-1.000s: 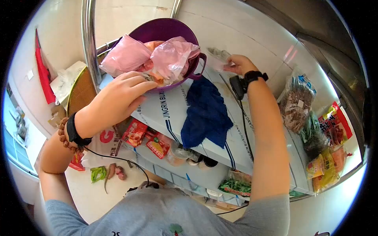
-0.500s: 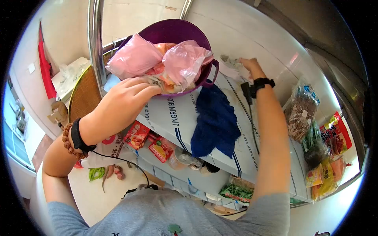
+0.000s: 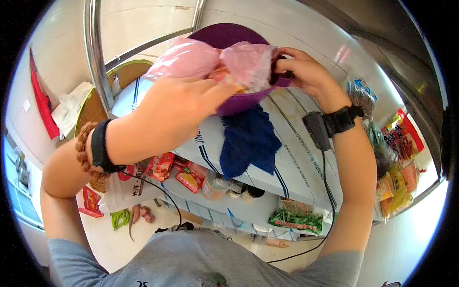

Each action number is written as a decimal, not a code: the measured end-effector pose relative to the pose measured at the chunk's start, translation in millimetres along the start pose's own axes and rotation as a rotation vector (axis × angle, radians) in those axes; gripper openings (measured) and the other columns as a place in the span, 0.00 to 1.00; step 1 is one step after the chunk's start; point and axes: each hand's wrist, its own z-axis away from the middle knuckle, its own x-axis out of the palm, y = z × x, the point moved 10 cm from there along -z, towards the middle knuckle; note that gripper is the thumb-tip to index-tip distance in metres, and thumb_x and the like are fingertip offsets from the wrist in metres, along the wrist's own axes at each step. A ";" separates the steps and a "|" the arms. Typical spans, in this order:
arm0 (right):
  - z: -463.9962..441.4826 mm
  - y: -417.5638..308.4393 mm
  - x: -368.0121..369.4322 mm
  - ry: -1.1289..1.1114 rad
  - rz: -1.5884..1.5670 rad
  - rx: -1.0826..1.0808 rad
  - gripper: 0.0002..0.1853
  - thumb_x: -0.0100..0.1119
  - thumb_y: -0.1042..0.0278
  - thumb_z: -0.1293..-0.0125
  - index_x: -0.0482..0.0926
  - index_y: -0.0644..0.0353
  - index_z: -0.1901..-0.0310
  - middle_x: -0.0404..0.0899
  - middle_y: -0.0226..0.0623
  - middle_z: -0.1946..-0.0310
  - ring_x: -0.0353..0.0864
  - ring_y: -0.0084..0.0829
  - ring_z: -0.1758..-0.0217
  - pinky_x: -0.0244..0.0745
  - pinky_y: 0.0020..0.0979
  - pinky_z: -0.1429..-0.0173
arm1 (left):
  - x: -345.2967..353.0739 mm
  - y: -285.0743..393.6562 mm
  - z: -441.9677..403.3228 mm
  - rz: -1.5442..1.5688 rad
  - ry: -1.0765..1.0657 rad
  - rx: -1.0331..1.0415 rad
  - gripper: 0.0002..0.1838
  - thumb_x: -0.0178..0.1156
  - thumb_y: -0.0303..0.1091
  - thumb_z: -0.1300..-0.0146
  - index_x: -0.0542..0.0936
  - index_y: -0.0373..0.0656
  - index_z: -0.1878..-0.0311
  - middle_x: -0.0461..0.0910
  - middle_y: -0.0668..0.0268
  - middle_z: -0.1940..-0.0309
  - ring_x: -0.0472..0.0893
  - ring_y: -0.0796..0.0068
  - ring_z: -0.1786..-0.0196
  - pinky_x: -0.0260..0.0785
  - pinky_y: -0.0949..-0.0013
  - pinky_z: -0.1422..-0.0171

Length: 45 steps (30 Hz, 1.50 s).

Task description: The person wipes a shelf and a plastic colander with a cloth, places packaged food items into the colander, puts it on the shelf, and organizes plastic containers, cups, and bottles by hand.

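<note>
A purple basket [image 3: 241,104] stands at the back of the covered shelf, filled with pink plastic bags [image 3: 184,60]. My right hand [image 3: 303,71] has its fingers curled round the basket's right handle. My left hand [image 3: 167,117] lies over the basket's front left rim, its fingertips at the bags; what they hold, if anything, is hidden. Just below the basket, a dark blue cloth [image 3: 249,143] hangs over the shelf's front edge.
Red packets [image 3: 190,177] and jars stand on the lower shelf, with a green bag [image 3: 296,221] to their right. Food bags [image 3: 404,136] lie at the right. Green peppers [image 3: 120,219] are at the lower left. A metal post [image 3: 94,57] rises at the left.
My right hand has left the clear bag behind the shelf and come to the basket's handle. The basket sits further right in view and looks turned. My left hand has stayed at its front left.
</note>
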 end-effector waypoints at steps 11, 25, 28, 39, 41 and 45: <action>132.9 45.8 -195.2 0.484 0.018 0.112 0.30 0.53 0.78 0.46 0.69 0.58 0.38 0.76 0.37 0.53 0.80 0.32 0.55 0.82 0.36 0.56 | 64.4 130.8 -116.9 0.211 0.115 0.554 0.10 0.58 0.24 0.55 0.77 0.32 0.67 0.80 0.50 0.77 0.83 0.52 0.71 0.75 0.56 0.67; 246.3 129.7 -262.5 0.739 0.025 0.178 0.26 0.57 0.75 0.44 0.72 0.60 0.40 0.81 0.36 0.59 0.82 0.30 0.63 0.79 0.32 0.61 | 137.6 236.4 -148.6 0.298 0.032 0.577 0.05 0.60 0.23 0.58 0.80 0.35 0.74 0.81 0.50 0.75 0.84 0.53 0.68 0.76 0.58 0.67; 252.7 129.6 -241.5 0.758 -0.011 0.220 0.28 0.56 0.76 0.41 0.69 0.60 0.36 0.79 0.36 0.56 0.79 0.29 0.60 0.76 0.32 0.54 | 145.5 243.0 -149.2 0.306 0.000 0.559 0.07 0.60 0.23 0.58 0.80 0.34 0.71 0.81 0.50 0.75 0.84 0.52 0.68 0.76 0.57 0.67; 425.7 95.3 -180.0 1.154 -0.134 0.076 0.22 0.56 0.71 0.36 0.73 0.62 0.40 0.81 0.41 0.55 0.81 0.31 0.54 0.77 0.32 0.50 | 64.3 362.1 -101.6 0.677 0.121 0.756 0.14 0.59 0.24 0.56 0.76 0.35 0.61 0.76 0.51 0.59 0.76 0.52 0.51 0.72 0.56 0.48; 482.0 90.4 -122.9 1.211 -0.188 0.155 0.27 0.55 0.72 0.34 0.65 0.60 0.34 0.78 0.44 0.49 0.79 0.32 0.50 0.77 0.32 0.47 | 61.1 403.0 -86.2 0.732 0.115 0.859 0.15 0.59 0.25 0.54 0.76 0.36 0.59 0.76 0.53 0.60 0.76 0.52 0.51 0.72 0.55 0.48; 643.5 129.4 -56.2 1.355 -0.200 0.124 0.25 0.55 0.70 0.33 0.67 0.61 0.35 0.76 0.46 0.46 0.76 0.35 0.44 0.74 0.39 0.41 | 46.9 499.6 -40.5 0.987 -0.154 1.027 0.18 0.58 0.24 0.52 0.75 0.37 0.54 0.77 0.53 0.58 0.77 0.51 0.49 0.71 0.54 0.46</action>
